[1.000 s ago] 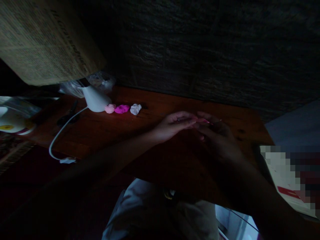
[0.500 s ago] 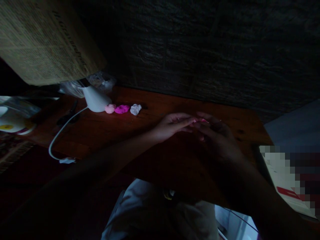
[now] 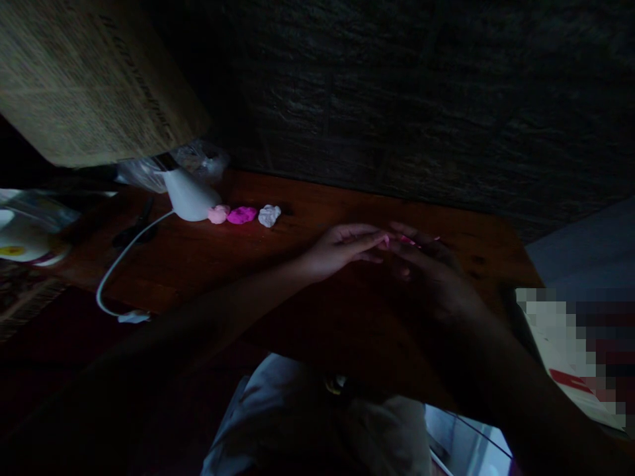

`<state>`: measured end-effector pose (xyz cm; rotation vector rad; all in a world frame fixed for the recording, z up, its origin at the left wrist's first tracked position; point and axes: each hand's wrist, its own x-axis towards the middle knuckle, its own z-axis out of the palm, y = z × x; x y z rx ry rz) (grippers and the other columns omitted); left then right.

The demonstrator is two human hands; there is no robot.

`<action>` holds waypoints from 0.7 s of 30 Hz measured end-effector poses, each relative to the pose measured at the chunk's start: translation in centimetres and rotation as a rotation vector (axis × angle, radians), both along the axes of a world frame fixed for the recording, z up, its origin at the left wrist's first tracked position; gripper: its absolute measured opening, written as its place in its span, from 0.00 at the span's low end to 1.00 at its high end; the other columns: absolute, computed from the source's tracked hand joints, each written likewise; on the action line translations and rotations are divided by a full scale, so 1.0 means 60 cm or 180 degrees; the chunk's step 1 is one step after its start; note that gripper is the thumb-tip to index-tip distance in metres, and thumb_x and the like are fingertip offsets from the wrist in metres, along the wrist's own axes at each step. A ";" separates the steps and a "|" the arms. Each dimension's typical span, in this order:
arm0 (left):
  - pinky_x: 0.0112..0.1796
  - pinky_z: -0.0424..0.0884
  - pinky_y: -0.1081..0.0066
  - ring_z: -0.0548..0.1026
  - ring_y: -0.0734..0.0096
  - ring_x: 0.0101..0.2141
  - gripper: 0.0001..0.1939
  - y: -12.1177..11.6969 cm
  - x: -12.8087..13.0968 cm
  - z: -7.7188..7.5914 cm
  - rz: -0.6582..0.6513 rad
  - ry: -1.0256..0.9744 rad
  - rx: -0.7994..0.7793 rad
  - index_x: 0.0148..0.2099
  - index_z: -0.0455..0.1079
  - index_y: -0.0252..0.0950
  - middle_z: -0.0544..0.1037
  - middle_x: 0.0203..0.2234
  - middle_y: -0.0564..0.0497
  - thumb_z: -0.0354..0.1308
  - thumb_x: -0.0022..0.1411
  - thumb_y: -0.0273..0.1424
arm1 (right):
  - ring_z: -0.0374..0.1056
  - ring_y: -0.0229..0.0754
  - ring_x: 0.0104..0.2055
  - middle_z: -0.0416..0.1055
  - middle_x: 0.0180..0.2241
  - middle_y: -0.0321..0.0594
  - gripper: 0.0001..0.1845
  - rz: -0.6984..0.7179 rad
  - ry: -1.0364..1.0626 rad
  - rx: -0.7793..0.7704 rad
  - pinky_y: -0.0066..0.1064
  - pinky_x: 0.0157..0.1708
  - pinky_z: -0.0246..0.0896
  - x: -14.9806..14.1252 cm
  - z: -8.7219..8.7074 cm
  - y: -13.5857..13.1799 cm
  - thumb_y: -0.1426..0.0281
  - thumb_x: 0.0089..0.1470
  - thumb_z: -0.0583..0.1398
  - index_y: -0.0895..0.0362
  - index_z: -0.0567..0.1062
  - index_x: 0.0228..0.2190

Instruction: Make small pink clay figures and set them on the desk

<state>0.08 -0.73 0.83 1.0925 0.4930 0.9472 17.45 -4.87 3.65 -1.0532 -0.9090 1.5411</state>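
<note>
My left hand and my right hand meet above the wooden table. Between their fingertips is a small piece of pink modelling clay, mostly covered by the fingers. Thumb and fingers of the left hand pinch its near end, and the right fingers close round the rest. To the left of my hands lie three soft lumps in a row: a pale pink clay lump, a magenta clay lump and a white clay lump. Dim light hides the piece's exact shape.
A lamp with a white base and a newsprint shade stands at the left, its white cord hanging over the edge. Dark scissors lie beside it. A dark stone wall backs the table. A screen-like object is at right.
Both hands stay in nearly the same place. Their fingers shift slightly around the pink clay, and the bits of pink showing between them vary.
</note>
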 end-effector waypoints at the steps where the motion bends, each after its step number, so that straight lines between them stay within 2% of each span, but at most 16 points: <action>1: 0.49 0.73 0.61 0.78 0.67 0.43 0.21 0.000 0.000 0.000 -0.0014 0.0020 0.0022 0.40 0.80 0.34 0.80 0.38 0.49 0.73 0.52 0.45 | 0.60 0.29 0.24 0.74 0.30 0.31 0.23 0.0017 -0.0009 -0.0014 0.24 0.22 0.53 0.001 0.000 0.000 0.67 0.39 0.76 0.49 0.83 0.41; 4: 0.47 0.73 0.63 0.78 0.68 0.42 0.20 -0.002 -0.002 0.003 -0.0051 0.0103 0.0083 0.40 0.80 0.34 0.81 0.38 0.48 0.72 0.53 0.45 | 0.60 0.30 0.23 0.72 0.27 0.31 0.23 0.0073 0.0000 -0.0035 0.23 0.22 0.53 0.001 -0.001 0.000 0.66 0.39 0.77 0.50 0.83 0.41; 11: 0.43 0.72 0.69 0.78 0.67 0.43 0.23 -0.001 -0.003 0.006 0.0003 0.0290 0.0178 0.46 0.80 0.36 0.82 0.44 0.46 0.72 0.54 0.45 | 0.56 0.28 0.22 0.75 0.29 0.30 0.25 0.0105 0.0126 -0.0045 0.22 0.20 0.50 -0.002 -0.001 0.001 0.68 0.35 0.78 0.49 0.83 0.40; 17: 0.41 0.71 0.70 0.78 0.68 0.42 0.22 -0.001 -0.004 0.007 0.0127 0.0454 0.0253 0.44 0.81 0.35 0.83 0.43 0.45 0.71 0.55 0.46 | 0.52 0.28 0.21 0.71 0.25 0.28 0.24 0.0125 0.0032 0.0130 0.24 0.18 0.44 0.000 0.000 0.003 0.68 0.37 0.77 0.49 0.82 0.40; 21: 0.39 0.70 0.71 0.78 0.69 0.41 0.21 -0.003 -0.005 0.007 0.0104 0.0425 0.0286 0.45 0.81 0.36 0.83 0.42 0.46 0.72 0.54 0.44 | 0.54 0.29 0.22 0.74 0.27 0.29 0.26 -0.0031 -0.0001 0.0133 0.24 0.19 0.45 -0.001 -0.001 0.004 0.69 0.32 0.78 0.49 0.82 0.37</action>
